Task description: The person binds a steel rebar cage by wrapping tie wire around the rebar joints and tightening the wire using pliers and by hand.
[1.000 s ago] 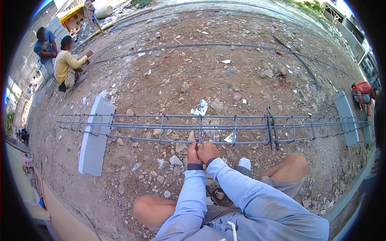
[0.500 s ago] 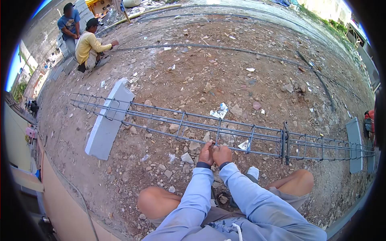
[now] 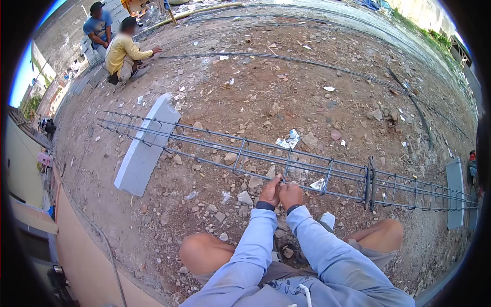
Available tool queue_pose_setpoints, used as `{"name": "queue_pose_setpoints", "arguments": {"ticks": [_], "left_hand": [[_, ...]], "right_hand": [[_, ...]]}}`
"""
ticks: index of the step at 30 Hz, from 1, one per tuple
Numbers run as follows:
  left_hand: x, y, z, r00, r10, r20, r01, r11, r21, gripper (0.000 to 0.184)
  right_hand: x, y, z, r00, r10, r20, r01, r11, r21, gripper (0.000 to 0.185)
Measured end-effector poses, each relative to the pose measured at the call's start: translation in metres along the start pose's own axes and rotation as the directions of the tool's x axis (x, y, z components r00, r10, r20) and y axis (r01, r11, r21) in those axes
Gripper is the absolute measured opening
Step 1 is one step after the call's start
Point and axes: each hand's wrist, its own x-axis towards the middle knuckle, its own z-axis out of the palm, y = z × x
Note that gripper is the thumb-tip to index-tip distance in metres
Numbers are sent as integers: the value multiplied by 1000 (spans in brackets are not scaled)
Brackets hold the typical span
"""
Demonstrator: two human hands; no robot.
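Observation:
A long rebar cage [image 3: 245, 163] of thin steel bars and square stirrups lies across the view, raised off the ground. My left hand [image 3: 271, 191] is closed at its near lower bar, fingertips against the joint with one stirrup. Right beside it, touching, my right hand [image 3: 291, 195] is curled into a fist just under the same bar. What lies inside the right fist is hidden. Grey slabs, one at the left [image 3: 148, 146] and one at the right [image 3: 454, 192], stand under the cage. Dark upright pieces [image 3: 369, 183] cross the cage right of my hands.
Stony ground [image 3: 220, 97] with rubble and paper scraps surrounds the cage. Long steel bars [image 3: 266, 56] run along the ground beyond. One person in yellow [image 3: 123, 53] squats at the upper left, hand by a bar; another in blue [image 3: 98, 28] is behind. A low wall [image 3: 76, 245] borders the left.
My view has shifted slightly, so the cage and slabs sit a little farther right in it. Both hands stay at the same joint, with only slight movement.

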Motion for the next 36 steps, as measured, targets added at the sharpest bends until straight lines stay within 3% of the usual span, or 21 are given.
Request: {"name": "queue_pose_setpoints", "arguments": {"ticks": [5,13,15,16,17,22,26,29,31,32,34,36], "left_hand": [[-7,7,2,992,-95,87,94,995,14,15],[4,1,-22,999,1,48,-13,969,248,32],[3,19,-11,998,-21,67,1,958,288,33],[-4,9,-19,990,-108,90,80,961,265,32],[-10,14,-6,994,-98,52,81,960,266,30],[-22,14,16,996,-68,-55,80,962,260,22],[-18,11,5,998,-64,3,62,973,221,26],[-2,4,-22,990,-101,100,85,985,151,30],[-4,0,-27,988,-107,111,103,994,41,31],[-5,-4,-34,975,102,197,-174,903,394,29],[-6,-2,-25,939,239,246,-332,814,477,27],[-8,-2,-9,990,105,97,-106,994,2,25]], "right_hand": [[-1,-1,-4,999,-24,31,23,1000,13,28],[4,5,-5,995,-77,67,75,997,37,29],[11,22,6,990,-54,129,44,996,73,26],[1,35,0,980,-86,179,61,988,142,25],[2,31,-6,965,-162,205,114,967,228,23],[-21,20,-41,946,-264,187,280,958,-66,19],[-19,2,-39,896,-381,229,428,877,-216,16],[-12,-32,-42,822,-336,461,524,763,-378,13],[6,-55,-51,693,-429,579,695,610,-381,15],[15,-65,-54,620,-466,632,770,518,-373,16],[34,-70,-46,526,-538,659,848,388,-360,16],[44,-73,-47,486,-586,648,874,339,-348,16]]}}
